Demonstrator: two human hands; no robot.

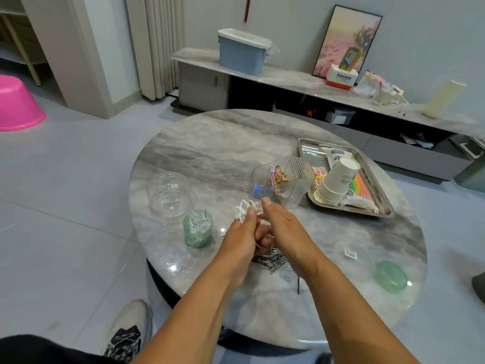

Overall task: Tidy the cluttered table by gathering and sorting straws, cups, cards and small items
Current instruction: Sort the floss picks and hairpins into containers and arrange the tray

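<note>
The left hand (242,232) is pinching a bunch of white floss picks (245,207), likely bound for the green cup (197,232); the right hand (282,227), fingers loosely extended, is steadying them.

both forearms reach in from the bottom edge, bare, angled up and toward each other so the hands meet at centre. left hand (242,233) is back-up to the camera, fingers curled, thumb and forefinger raised in a pinching grip on a small bunch of white bits. right hand (282,227) sits just beside it, touching or nearly so, back of the hand showing, forefinger stretched forward, the other fingers tucked under and hidden from view.
</note>
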